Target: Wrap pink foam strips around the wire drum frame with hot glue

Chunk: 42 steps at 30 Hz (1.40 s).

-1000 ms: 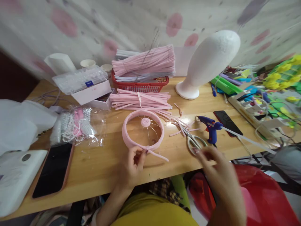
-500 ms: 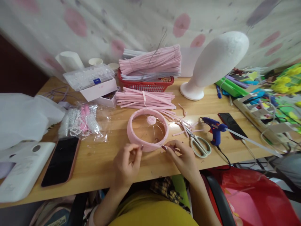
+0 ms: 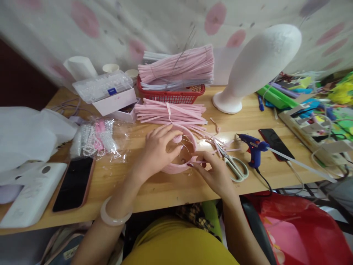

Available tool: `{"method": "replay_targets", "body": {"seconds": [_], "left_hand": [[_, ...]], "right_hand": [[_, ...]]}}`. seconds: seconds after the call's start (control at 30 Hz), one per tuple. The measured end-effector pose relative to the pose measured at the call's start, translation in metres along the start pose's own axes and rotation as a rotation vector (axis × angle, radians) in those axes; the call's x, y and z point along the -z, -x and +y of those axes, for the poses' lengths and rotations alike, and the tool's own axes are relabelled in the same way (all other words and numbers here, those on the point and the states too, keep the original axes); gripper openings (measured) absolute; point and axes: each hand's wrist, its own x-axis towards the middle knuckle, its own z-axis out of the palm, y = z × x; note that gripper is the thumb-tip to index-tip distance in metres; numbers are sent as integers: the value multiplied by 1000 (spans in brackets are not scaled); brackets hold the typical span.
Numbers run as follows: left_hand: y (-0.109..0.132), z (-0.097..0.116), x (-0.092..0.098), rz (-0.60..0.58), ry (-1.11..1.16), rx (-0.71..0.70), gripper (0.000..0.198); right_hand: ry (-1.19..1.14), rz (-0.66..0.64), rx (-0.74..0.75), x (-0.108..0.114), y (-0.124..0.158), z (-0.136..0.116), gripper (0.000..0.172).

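My bare forearms reach forward over the table (image 3: 162, 193) edge from a yellow top (image 3: 179, 244), a pale, smooth bangle (image 3: 113, 220) circling my left wrist. My right hand (image 3: 211, 173) bends inward, thumb and forefinger pinching a fuzzy pink strip (image 3: 197, 160) at the hoop's near right rim. My left hand (image 3: 160, 149) arches palm down across the hoop's left side, thumb and forefinger parted around a round pink knob (image 3: 177, 138); whether it grips the rim, I cannot tell. The pink hoop (image 3: 176, 169) stands on the wood between my hands, its left part hidden beneath my palm, thin bare wires (image 3: 188, 141) running from knob to rim, some of them covered.

Just right of my right hand lie scissors (image 3: 237, 170) with pale looped handles, their blades among pink scraps, and beyond them a blue plastic glue gun (image 3: 253, 144) with a long translucent stick. Behind the hoop rests a tied bundle (image 3: 172, 112) of soft pink stems, then a red lattice basket (image 3: 169, 97) piled with more. A glossy white head form (image 3: 252, 75) leans at its right, before a flowered cloth (image 3: 176, 22) cut off by the frame.
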Motion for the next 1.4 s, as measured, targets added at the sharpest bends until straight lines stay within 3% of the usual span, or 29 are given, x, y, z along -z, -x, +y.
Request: {"method": "replay_targets", "body": {"seconds": [0.2, 0.33, 0.4, 0.47, 0.57, 0.63, 0.77, 0.9, 1.1, 1.4], "left_hand": [[-16, -8, 4, -87, 147, -162, 31], [-36, -7, 7, -224, 211, -281, 41], [-35, -6, 13, -225, 226, -286, 45], [-21, -6, 20, -74, 236, -222, 39], [23, -10, 23, 316, 216, -60, 23], [57, -15, 17, 405, 179, 6, 19], [100, -22, -12, 354, 148, 30, 29], [104, -27, -33, 218, 21, -102, 49], [99, -29, -33, 125, -82, -154, 53], [105, -38, -39, 153, -67, -154, 53]], "right_hand": [[62, -72, 276, 0, -4, 0, 19], [119, -99, 275, -3, 1, -4, 24], [112, -94, 232, -5, 4, -5, 23], [98, -69, 193, -7, 5, -5, 22], [80, -37, 157, -10, 5, -4, 21], [88, -22, 149, -11, 5, -3, 22], [111, 47, 153, -10, 7, -2, 17], [132, 76, 170, -11, 8, -2, 16], [165, 72, 143, -10, 8, -5, 14], [165, 70, 107, -12, 8, -5, 16]]}}
